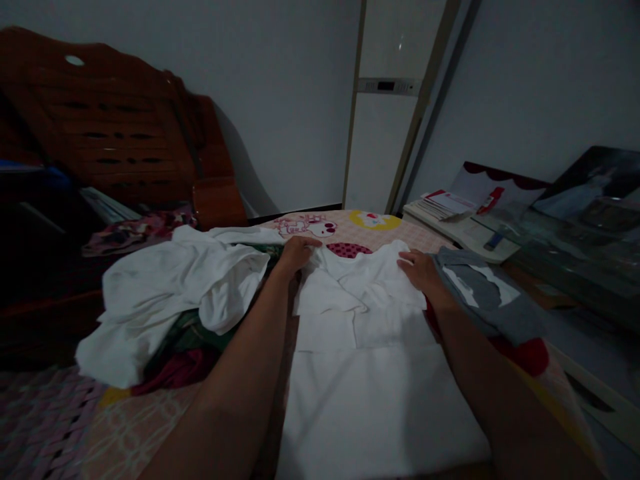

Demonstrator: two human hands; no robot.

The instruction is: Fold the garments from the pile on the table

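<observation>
A white T-shirt (375, 393) lies spread out in front of me, its neckline at the far end and its sleeves folded in across the upper part. At its left shoulder, my left hand (299, 252) is closed on the cloth. My right hand (419, 269) grips the opposite shoulder between thumb and fingers. Left of my forearm is a loose heap of white clothes (165, 283), with dark green and dark red cloth beneath it. A folded grey garment (487, 293) with white patches lies just right of my right hand.
A patterned pink cover (330, 227) lies under the clothes. On the left stands a carved wooden chair (115, 133) with cloth and papers. A glass-topped cabinet (575, 260) with papers and a framed picture is on the right. A tall white air conditioner (383, 147) stands behind.
</observation>
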